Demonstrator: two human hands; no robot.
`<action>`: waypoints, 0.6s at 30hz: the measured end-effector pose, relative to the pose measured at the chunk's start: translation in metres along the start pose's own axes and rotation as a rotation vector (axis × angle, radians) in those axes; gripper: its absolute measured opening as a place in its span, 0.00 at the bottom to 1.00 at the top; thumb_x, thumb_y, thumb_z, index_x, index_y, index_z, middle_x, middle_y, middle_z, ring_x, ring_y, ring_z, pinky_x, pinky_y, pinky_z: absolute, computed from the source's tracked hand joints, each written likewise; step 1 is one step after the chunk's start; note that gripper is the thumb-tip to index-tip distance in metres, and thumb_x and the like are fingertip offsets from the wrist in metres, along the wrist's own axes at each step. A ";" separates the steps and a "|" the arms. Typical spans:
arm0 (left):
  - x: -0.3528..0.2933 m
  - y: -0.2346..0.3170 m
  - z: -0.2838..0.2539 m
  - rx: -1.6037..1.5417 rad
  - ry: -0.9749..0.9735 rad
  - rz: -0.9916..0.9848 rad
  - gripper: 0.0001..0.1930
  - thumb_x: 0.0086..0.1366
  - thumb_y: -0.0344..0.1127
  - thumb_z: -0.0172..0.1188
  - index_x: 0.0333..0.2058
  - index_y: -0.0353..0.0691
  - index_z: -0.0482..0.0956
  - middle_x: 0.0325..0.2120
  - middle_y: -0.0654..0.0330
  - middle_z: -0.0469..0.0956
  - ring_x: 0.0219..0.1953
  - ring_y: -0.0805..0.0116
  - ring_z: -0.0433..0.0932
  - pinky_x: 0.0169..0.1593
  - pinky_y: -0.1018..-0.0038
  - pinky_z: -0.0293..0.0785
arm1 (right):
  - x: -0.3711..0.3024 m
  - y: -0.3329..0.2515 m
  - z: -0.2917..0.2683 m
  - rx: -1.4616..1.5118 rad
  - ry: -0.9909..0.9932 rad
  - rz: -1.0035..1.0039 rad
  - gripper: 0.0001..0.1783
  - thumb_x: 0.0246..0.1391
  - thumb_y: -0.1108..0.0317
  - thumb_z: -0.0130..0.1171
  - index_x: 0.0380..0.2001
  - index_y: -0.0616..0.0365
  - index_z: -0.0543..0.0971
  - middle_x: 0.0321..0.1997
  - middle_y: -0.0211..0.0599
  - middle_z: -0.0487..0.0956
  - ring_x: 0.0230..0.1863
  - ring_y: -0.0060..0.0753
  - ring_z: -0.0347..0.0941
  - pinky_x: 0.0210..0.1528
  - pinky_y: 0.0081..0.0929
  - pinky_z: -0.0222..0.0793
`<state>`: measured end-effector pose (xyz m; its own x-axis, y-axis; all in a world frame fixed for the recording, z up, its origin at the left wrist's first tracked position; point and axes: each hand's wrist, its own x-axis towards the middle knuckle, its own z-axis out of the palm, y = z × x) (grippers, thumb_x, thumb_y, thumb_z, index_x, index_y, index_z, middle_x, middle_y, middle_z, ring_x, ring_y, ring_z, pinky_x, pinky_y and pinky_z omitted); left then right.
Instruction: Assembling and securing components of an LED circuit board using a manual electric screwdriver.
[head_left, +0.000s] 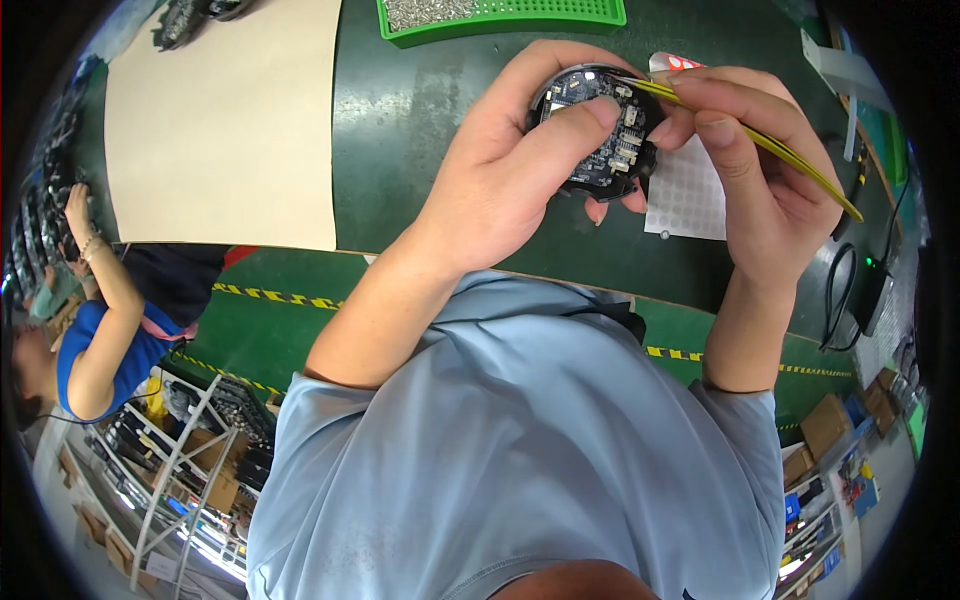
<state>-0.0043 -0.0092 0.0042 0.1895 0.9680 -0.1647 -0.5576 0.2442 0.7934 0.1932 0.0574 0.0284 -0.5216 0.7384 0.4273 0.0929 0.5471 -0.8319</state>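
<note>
My left hand (510, 165) grips a round black housing with a circuit board (590, 160) set in it, the thumb lying across the board. Small white connectors line the board's right side. Yellow tweezers (770, 147) are pinched between the thumb and fingers of my right hand (765, 165). Their tips reach the upper right edge of the board; whether they hold anything is too small to tell. Under the housing and my right hand lies a sheet of small round pale stickers (686, 195), partly covered.
A green tray (500, 22) of small metal parts stands at the table's far side. A beige sheet (220, 125) covers the table's left part. At the right lie a black cable and a small box with a green light (876, 290). Another person (110, 330) works at the far left.
</note>
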 end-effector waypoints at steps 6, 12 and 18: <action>0.001 0.002 0.002 0.011 0.004 -0.018 0.16 0.75 0.31 0.47 0.58 0.33 0.68 0.41 0.46 0.80 0.31 0.56 0.85 0.26 0.72 0.74 | 0.000 -0.005 -0.003 0.108 0.009 0.115 0.13 0.67 0.74 0.56 0.48 0.75 0.79 0.48 0.55 0.81 0.39 0.39 0.83 0.44 0.31 0.80; 0.003 0.005 0.001 -0.061 0.016 -0.052 0.12 0.74 0.32 0.52 0.52 0.35 0.70 0.35 0.54 0.81 0.30 0.66 0.85 0.27 0.75 0.77 | 0.000 0.007 -0.020 0.256 0.031 0.109 0.20 0.75 0.67 0.38 0.48 0.75 0.74 0.53 0.63 0.76 0.52 0.54 0.78 0.57 0.48 0.76; 0.005 0.004 0.000 -0.084 0.007 -0.058 0.12 0.74 0.31 0.53 0.52 0.34 0.70 0.34 0.54 0.82 0.30 0.65 0.85 0.27 0.74 0.77 | 0.000 0.004 -0.021 0.482 0.046 0.298 0.20 0.76 0.65 0.36 0.46 0.69 0.75 0.44 0.50 0.78 0.34 0.29 0.74 0.44 0.30 0.73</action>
<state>-0.0059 -0.0037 0.0069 0.2179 0.9524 -0.2133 -0.6116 0.3036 0.7306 0.2109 0.0678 0.0324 -0.4937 0.8556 0.1557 -0.1734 0.0786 -0.9817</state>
